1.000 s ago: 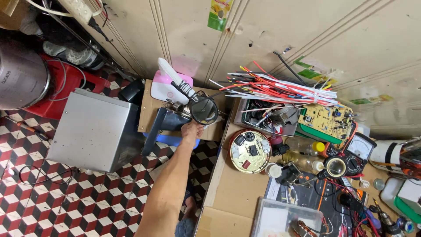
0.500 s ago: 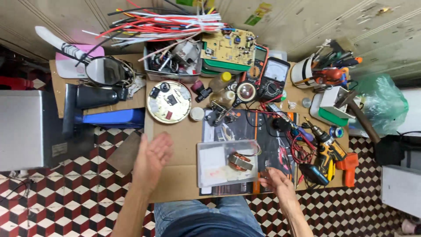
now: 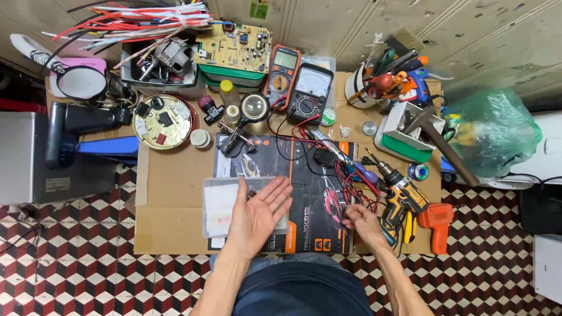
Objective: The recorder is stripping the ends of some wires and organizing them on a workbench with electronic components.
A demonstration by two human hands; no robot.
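Hovering palm-up over a clear plastic box (image 3: 225, 205), the left hand (image 3: 257, 215) has its fingers (image 3: 275, 193) spread and released, grasping nothing; whether it touches the box beneath cannot be told. The box lies at the near left of a printed black and orange mat (image 3: 310, 202), which rests on the cardboard-covered desk (image 3: 170, 193). The right hand (image 3: 362, 224) sits near the right edge of the mat, fingers curled down among a tangle of red and black test leads (image 3: 345, 190); whether they pinch a lead cannot be told. Just right of that hand lies a yellow and black cordless drill (image 3: 404, 199), bit pointing far-left, with an orange tool (image 3: 436, 222) beside it at the desk's near right corner.

Farther back, two multimeters (image 3: 295, 85) lie side by side, the left one orange-cased. A magnifier on a small stand (image 3: 253, 111) is just left of them. A round gold tin of small parts (image 3: 162, 122) sits at the far left, near a grey tray holding a motor (image 3: 164, 64) under a bundle of red and white wires (image 3: 140, 20). A green circuit board (image 3: 234, 50) lies to the tray's right. At the far right, a white cup of hand tools (image 3: 374, 88), a hammer (image 3: 439, 143) and a green plastic bag (image 3: 492, 131) are present. Below the desk is a red, white and black checked floor (image 3: 70, 257)
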